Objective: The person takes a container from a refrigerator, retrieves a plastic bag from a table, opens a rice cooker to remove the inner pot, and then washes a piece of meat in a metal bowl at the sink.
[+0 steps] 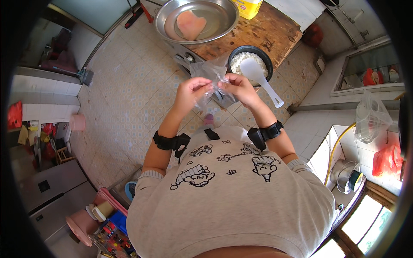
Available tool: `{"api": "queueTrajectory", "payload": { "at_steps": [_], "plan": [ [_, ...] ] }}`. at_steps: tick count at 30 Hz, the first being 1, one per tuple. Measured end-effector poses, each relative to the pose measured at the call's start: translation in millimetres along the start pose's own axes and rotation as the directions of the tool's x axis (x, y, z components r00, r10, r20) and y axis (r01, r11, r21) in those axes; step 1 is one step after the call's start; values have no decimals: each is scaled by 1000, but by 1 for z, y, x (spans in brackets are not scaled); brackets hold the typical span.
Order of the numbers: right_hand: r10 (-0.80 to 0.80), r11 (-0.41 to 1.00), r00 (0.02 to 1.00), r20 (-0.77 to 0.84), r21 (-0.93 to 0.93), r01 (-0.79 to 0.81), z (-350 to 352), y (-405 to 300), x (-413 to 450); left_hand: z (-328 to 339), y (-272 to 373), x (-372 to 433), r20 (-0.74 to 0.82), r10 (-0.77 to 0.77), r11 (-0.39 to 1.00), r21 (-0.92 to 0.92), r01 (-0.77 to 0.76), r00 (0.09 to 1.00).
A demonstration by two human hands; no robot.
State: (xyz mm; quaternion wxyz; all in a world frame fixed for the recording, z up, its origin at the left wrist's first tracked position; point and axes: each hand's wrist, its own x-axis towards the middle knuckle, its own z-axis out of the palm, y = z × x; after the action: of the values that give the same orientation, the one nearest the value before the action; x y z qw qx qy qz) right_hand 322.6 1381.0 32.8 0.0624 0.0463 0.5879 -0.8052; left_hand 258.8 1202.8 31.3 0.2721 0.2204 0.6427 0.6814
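Between my two hands is a clear plastic bag (206, 69), its film gathered and pinched at the fingertips. My left hand (193, 92) grips one side of it with thumb and forefinger, and my right hand (239, 88) grips the other side close by. Just beyond my right hand sits a black pot (270, 61) holding white grains that look like rice (238, 59). A white plastic rice paddle (255, 71) lies across it, handle over the near rim. Farther off, a steel basin (164, 22) holds a pale pink piece of raw meat (191, 25), possibly chicken breast.
A worn wooden tabletop (274, 27) carries the pot, the basin and a yellow container (250, 8). Tiled floor (129, 90) spreads to the left, with a pink bucket (77, 122). At right, a clear bag (371, 119) hangs near a yellow hose (335, 148).
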Motion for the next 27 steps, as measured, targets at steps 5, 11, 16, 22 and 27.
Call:
{"api": "queueTrajectory", "payload": {
  "at_steps": [5, 11, 16, 22, 27],
  "plan": [
    [18, 1000, 988, -152, -12, -20, -8, 3, 1, -1, 3, -1, -31, 33, 993, 116, -29, 999],
    [-127, 992, 992, -13, -25, 127, 17, -4, -5, 11, 2, 7, -53, 192, 967, 182, -180, 980],
    [-39, 997, 991, -128, 64, 47, 7, 6, 2, 13, -1, 13, -61, 217, 950, 244, -196, 974],
    [-36, 996, 979, -199, 68, 51, 5, 3, -1, 14, 0, 14, -100, 142, 977, 176, -123, 985],
    [-83, 996, 975, -208, -33, 78, 0, 4, 0, 9, -4, 14, -69, 171, 974, 163, -158, 983]
  ]
}}
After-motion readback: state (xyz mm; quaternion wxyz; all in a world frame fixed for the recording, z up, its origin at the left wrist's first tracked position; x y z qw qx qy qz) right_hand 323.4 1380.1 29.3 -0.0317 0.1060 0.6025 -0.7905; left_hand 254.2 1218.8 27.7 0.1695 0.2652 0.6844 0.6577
